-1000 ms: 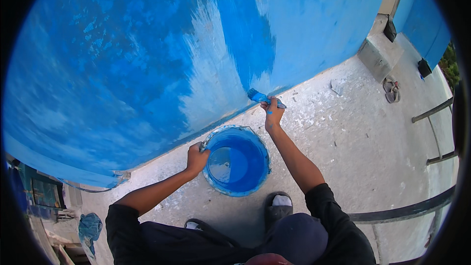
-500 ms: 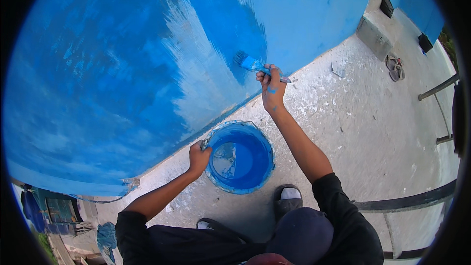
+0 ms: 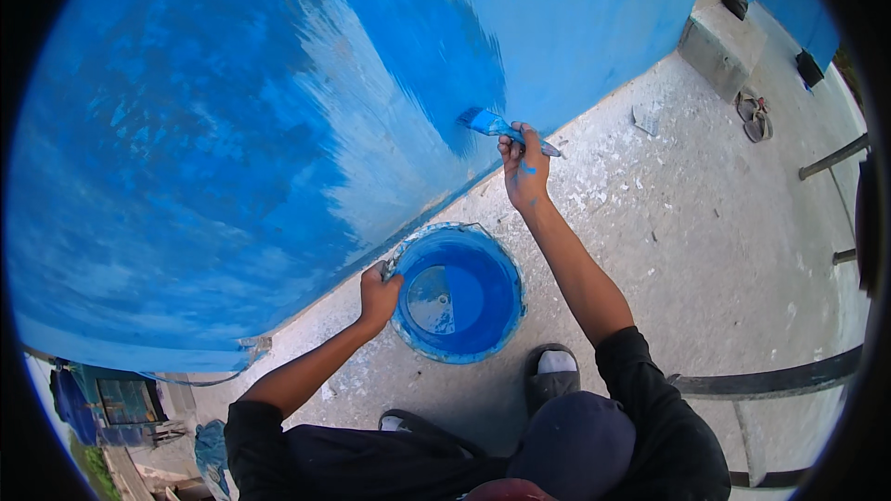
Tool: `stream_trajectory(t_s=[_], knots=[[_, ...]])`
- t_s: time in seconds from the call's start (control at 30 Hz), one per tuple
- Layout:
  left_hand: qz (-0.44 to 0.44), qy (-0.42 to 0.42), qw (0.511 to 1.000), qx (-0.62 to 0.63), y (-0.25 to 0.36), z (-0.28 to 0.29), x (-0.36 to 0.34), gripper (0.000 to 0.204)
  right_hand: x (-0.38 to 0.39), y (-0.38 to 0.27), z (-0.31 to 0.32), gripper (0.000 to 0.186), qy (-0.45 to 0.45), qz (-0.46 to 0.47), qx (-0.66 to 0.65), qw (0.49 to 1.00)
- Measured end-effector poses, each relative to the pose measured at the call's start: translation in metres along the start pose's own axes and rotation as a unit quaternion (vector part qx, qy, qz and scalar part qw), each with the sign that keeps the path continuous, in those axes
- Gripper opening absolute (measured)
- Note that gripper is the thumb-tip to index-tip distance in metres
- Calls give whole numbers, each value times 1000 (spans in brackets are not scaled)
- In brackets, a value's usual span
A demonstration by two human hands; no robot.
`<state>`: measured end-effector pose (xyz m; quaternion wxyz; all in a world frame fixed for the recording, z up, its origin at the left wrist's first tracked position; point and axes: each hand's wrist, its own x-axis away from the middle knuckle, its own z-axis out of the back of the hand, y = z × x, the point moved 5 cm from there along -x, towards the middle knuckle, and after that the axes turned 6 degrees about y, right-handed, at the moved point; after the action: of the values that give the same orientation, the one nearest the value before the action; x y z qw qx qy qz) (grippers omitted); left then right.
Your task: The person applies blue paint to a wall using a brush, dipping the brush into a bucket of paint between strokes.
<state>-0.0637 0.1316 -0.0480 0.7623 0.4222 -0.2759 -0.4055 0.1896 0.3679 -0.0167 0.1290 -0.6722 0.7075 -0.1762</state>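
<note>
My right hand (image 3: 526,160) is closed round the handle of a paintbrush (image 3: 494,123), whose dark, blue-coated bristles rest against the wall near its lower part. Blue paint smears show on the back of that hand. Darker fresh blue covers a band of the wall (image 3: 422,42) above the brush, beside a pale, thinly coated patch. With its fingers wrapped round the rim or handle at the left side, my left hand (image 3: 379,299) grips a blue paint bucket (image 3: 492,345). Some blue paint lies inside the bucket, with a lighter half-round area at its bottom.
Paint-spotted concrete floor (image 3: 631,223) runs along the wall's foot. Sandals (image 3: 754,117) lie at the upper right, close to a concrete step (image 3: 715,56). A dark metal railing (image 3: 770,376) stands at the right. My slippered foot (image 3: 551,378) is just below the bucket.
The brush and my right hand have shifted slightly right and down along the wall. My left hand keeps its grip on the bucket, which appears a little further right in view.
</note>
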Motion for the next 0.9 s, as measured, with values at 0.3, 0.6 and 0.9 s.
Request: stream_trajectory(t_s=[0.3,0.6,0.9], knots=[[-12,5,1000,0,2,-1,-2,8,-6,14,56,23,59,17,122,991],[-20,10,1000,17,6,-2,2,8,-8,25,72,21,94,-13,152,984],[-10,4,1000,4,0,0,0,10,-18,-14,6,25,17,-75,-81,994]])
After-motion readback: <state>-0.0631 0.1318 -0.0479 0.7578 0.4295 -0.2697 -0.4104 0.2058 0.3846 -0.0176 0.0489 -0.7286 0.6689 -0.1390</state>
